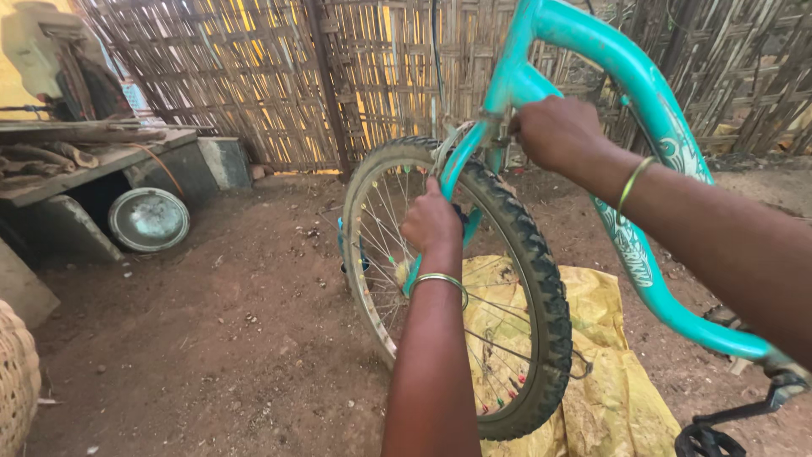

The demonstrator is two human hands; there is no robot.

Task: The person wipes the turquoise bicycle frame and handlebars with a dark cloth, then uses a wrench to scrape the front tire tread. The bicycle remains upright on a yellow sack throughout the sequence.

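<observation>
A turquoise bicycle frame [636, 93] stands over a front wheel with a black knobby tyre [541, 279] and thin spokes. My left hand [431, 222] is closed around the turquoise fork blade [461, 161] just above the tyre; a metal bangle sits on that wrist. My right hand [554, 131] is closed at the top of the fork, by the brake area next to the frame's head; what its fingers pinch is hidden. A thin bangle rings that wrist too.
A yellow plastic sack [613, 381] lies on the dirt floor under the wheel. A black pedal [710, 438] pokes in at bottom right. A round metal lid [149, 219] leans by a low wooden bench [93, 161]; a woven basket [15, 381] sits at left. A bamboo wall [279, 76] stands behind.
</observation>
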